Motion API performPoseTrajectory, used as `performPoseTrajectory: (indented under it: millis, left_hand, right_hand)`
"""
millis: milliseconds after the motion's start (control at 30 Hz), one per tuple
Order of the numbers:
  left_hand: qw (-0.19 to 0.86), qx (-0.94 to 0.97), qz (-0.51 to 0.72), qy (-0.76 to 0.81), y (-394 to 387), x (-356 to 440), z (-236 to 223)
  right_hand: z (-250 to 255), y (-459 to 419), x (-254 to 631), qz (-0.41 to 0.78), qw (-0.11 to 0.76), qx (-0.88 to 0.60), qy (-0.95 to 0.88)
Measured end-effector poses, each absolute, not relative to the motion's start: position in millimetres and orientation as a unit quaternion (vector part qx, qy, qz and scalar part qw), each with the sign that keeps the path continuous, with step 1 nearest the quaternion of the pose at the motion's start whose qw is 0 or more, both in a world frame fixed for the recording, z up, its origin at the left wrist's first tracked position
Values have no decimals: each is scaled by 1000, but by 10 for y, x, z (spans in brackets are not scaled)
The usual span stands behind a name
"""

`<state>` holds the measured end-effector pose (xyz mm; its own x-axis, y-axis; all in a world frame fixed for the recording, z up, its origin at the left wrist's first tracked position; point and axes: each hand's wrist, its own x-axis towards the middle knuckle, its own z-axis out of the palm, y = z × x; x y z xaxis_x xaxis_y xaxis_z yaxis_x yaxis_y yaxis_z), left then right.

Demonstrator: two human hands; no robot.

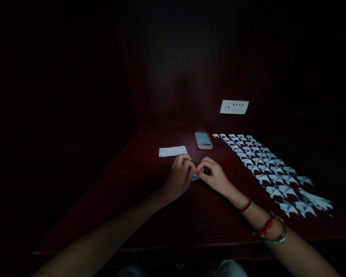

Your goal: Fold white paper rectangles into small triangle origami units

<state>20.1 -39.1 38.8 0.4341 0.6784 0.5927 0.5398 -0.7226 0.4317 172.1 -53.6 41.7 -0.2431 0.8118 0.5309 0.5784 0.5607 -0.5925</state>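
Observation:
Near the middle of the dark red table, my left hand [181, 175] and my right hand [215, 175] meet over a small piece of white paper [195, 176]. Fingertips of both hands pinch it from either side. Most of the paper is hidden behind the fingers, so its folded shape cannot be made out. A ring shows on my left hand. Just beyond my left hand lies a flat stack of white paper strips [173, 151].
A phone [203, 140] lies at the back of the table [127, 181]. Rows of folded white paper pieces [259, 159] cover its right side, with a bundle of paper strips [315, 200] among the nearest ones. A socket panel [234, 107] is on the back wall.

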Motion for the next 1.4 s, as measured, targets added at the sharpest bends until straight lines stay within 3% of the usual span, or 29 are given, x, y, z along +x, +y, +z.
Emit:
performPoseTrajectory:
  millis: [267,700,867,1067,1400]
  left_hand:
    - [104,809,441,373,-261,140,381]
    - [219,809,370,401,-63,109,228]
    - [127,820,369,418,-120,112,174]
    - [9,891,258,374,-266,114,172]
    - [-27,938,148,312,-332,124,154]
  right_hand:
    - [373,-491,1775,145,422,-455,-770]
    - [286,-445,1835,212,378,-434,-790]
    - [184,-379,1880,269,373,-476,-750]
    - [122,-335,1952,221,295,-539,-757]
    - [120,-280,1991,92,260,-484,-831]
